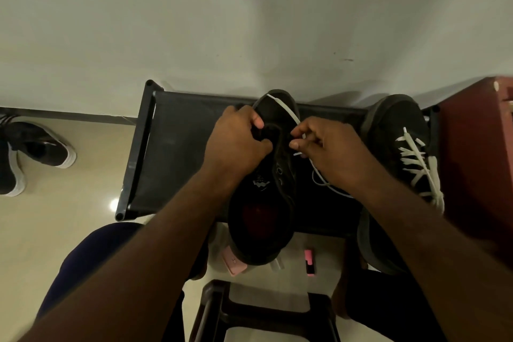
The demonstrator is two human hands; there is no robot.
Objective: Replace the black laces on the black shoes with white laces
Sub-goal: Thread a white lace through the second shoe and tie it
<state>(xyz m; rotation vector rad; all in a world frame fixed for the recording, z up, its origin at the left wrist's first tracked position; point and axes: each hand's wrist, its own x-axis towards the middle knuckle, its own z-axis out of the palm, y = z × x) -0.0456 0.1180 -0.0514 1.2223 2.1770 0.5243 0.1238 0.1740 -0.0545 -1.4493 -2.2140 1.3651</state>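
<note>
One: Lace (286,108) in your right hand (330,153), that is what counts. You pinch it close to its tip (297,153), thumb and finger tight on it.

Two: And your left hand (236,139) is curled on the shoe (261,203). It grips the left edge of the opening.

One: The shoe lies on the rack (177,153), toe away from you, heel close to you. So the rows of holes run away from you too.

Two: The lace slants over the toe of the shoe and comes down to your right hand. Then it drops in a loose loop just right of the shoe.

One: The tip sticks out of your fingers and points left, at the shoe's right side.

Two: So your right hand is the near one. I think it should push the tip sideways into a hole on that side.

One: Two holes (279,175) show on the right side, a bit more toward the heel than your hands. I cannot tell which hole is next.

Two: The other shoe (394,119), further right, has white laces in already. I'd say you are about half done.
</note>
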